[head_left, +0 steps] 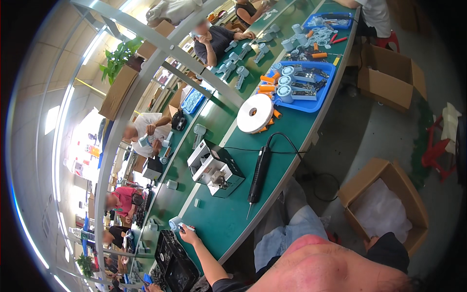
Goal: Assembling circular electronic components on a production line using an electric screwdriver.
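My left hand [188,234] is at the near left end of the green workbench, its fingers closed round a pale blue round-headed part [174,223]. Something small and dark shows by the fingertips, too small to make out. Low on the right, my right hand [371,242] is at the edge of an open cardboard box [351,191] with clear plastic bagging [382,209] inside; most of its fingers are hidden. On the bench lies a black electric screwdriver [260,175] with a thin bit. Beside it stands a black and white screw feeder [216,170].
A black tray [170,260] sits left of my left arm. Further along are a white reel [253,114] and a blue tray [311,104] of pale blue housings with circuit boards and orange cells. Another carton [389,78] stands on the floor. Several people work across the bench.
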Tool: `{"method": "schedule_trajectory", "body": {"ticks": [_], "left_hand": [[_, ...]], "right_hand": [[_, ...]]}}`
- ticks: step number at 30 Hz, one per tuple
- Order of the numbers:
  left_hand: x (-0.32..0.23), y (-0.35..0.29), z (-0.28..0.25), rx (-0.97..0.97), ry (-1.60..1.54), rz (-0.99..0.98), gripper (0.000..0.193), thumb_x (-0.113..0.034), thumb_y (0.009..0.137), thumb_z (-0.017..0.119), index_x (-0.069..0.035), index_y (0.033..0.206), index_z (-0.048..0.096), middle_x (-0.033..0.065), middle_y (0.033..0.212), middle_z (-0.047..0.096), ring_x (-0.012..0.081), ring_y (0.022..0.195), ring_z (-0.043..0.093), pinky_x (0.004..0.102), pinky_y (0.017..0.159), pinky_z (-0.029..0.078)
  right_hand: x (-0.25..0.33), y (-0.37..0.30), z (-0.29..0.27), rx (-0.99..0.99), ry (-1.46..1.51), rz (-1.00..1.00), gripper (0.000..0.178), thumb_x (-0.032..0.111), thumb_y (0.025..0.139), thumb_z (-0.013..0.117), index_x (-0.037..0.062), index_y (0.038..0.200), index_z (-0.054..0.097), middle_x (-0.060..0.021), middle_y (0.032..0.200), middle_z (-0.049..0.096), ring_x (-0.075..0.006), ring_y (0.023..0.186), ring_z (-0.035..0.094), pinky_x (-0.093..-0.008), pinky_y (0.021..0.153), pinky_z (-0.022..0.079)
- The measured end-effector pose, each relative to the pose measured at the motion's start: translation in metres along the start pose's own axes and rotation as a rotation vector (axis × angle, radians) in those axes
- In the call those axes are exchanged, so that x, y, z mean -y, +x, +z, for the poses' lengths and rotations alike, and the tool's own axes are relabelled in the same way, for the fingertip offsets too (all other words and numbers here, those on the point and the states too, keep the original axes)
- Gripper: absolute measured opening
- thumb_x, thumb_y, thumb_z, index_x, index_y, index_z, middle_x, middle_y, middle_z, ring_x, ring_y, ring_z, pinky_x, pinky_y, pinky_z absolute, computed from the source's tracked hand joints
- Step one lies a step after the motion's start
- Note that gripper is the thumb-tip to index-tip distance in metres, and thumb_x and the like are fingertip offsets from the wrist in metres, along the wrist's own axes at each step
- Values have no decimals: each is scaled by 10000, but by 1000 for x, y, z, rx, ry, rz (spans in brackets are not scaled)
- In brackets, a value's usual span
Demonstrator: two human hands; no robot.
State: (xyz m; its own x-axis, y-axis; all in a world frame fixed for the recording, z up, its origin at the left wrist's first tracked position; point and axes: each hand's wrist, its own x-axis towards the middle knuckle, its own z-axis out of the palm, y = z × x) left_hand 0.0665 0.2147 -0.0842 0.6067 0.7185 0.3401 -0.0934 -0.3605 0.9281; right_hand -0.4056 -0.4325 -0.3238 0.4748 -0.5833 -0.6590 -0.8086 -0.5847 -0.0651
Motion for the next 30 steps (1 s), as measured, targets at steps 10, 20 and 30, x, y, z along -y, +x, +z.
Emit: {"method": "schedule_trajectory", "body": {"ticks": [10,20,30], "left_hand": [[3,5,-1,4,-29,-11,327,-275,1023,640,44,1026,572,109,743,642,188,570,632,321,525,527],[0,1,-1,1,0,9,321,-279,1017,643,38,1014,590,106,729,652,181,566,632,318,530,516],[-9,-13,-9,-42,66,-3,293,-261,1007,666,32,1000,683,78,801,694,165,642,652,329,571,540]], "right_hand": [[1,0,3,-21,46,12,502,451,907,723,8,1142,752,-207,1140,734,-359,1020,728,-449,910,567],[4,-15,-16,-13,45,14,469,438,905,732,12,1098,763,-207,1065,751,-364,970,738,-452,876,572],[-32,44,50,-26,138,-96,475,431,896,722,-27,1017,750,-287,993,724,-437,935,715,-512,842,555]]}}
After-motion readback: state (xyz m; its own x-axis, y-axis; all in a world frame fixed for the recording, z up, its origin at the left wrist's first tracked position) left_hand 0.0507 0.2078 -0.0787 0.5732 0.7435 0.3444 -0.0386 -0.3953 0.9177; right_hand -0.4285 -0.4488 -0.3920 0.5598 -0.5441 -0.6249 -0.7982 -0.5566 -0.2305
